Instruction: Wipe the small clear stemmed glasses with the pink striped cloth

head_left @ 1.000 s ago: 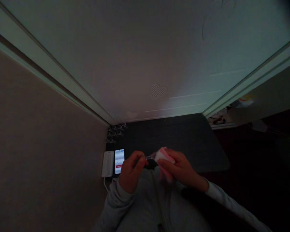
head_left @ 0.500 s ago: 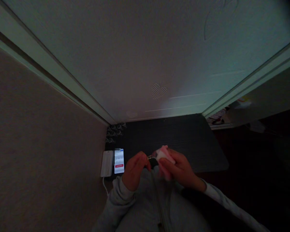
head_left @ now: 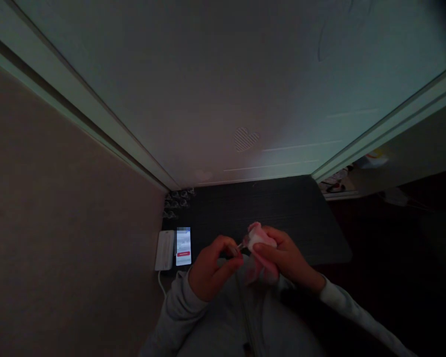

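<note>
Above my lap, close to the table's near edge, my left hand (head_left: 215, 267) pinches one end of a thin shiny piece (head_left: 241, 246) between thumb and fingers; its kind is too small and dim to tell. The piece runs toward a pink and white cloth (head_left: 264, 243), which appears to wrap around its other end. My right hand (head_left: 288, 255) is closed on this cloth, thumb pressed on its face. A loose part of the cloth hangs below the right hand. What lies inside the folds is hidden.
A dark table (head_left: 301, 218) stands against a pale panel (head_left: 193, 109) with a heart relief. On its left lie a lit phone (head_left: 183, 247), a white box-like device (head_left: 165, 250) with a cable, and several small clear-wrapped items (head_left: 176, 199). The room is dim.
The cloth and my right hand have shifted slightly right. My left hand has turned and moved a little right, its thumb now showing more plainly against the shiny piece.
</note>
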Demonstrator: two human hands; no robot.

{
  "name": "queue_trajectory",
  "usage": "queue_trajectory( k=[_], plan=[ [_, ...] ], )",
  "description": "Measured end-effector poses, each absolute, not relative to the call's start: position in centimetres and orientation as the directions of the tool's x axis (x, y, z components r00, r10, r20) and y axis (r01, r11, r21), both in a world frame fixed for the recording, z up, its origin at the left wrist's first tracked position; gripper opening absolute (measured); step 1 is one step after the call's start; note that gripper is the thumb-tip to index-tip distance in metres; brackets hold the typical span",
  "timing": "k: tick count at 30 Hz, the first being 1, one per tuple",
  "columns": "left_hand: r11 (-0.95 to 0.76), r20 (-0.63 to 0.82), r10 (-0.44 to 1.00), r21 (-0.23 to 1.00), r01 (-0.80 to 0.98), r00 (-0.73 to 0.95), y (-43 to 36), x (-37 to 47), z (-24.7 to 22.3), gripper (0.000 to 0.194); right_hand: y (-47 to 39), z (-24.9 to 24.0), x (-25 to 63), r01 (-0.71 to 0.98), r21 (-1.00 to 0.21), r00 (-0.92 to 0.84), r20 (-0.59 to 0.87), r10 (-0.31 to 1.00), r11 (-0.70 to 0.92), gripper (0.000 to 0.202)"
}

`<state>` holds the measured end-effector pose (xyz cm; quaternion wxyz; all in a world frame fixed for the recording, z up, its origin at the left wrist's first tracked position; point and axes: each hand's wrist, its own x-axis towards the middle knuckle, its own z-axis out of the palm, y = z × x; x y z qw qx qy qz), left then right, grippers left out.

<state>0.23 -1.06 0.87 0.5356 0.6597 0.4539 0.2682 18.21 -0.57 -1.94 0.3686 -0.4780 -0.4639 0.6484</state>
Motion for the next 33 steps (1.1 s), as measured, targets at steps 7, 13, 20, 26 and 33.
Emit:
queue_trajectory(
  k=[7, 13, 20, 26, 33],
  plan=[
    [-0.125, -0.087, 0.909, 0.875, 0.467, 0.408, -1.0, 0.1, 1.4, 0.015, -0.4, -1.2, 18.1, 0.038, -0.975, -0.292, -0.219, 0.931, -0.217, 0.02],
    [-0.341, 0.041, 0.893, 0.712, 0.614, 0.448, -1.0, -0.1, 1.6, 0.019, -0.5, -1.1, 18.0, 0.161, -0.982, -0.256, -0.141, 0.956, -0.102, 0.018],
    [-0.556, 0.238, 0.828, 0.469, 0.686, 0.508, -1.2, -0.1, 1.3, 0.021, -0.3, -0.6, 18.2, 0.109, -0.986, -0.295, -0.151, 0.944, -0.124, 0.021],
    [-0.573, 0.348, 0.815, 0.361, 0.736, 0.464, -1.1, -0.2, 1.3, 0.02, -0.3, -0.4, 18.0, 0.099, -0.988, -0.3, -0.142, 0.943, -0.118, 0.02],
    [-0.569, 0.386, 0.813, 0.368, 0.735, 0.436, -0.9, -0.4, 1.4, 0.022, -0.6, -0.6, 17.7, 0.13, -0.989, -0.315, -0.11, 0.943, -0.072, 0.016]
  ],
)
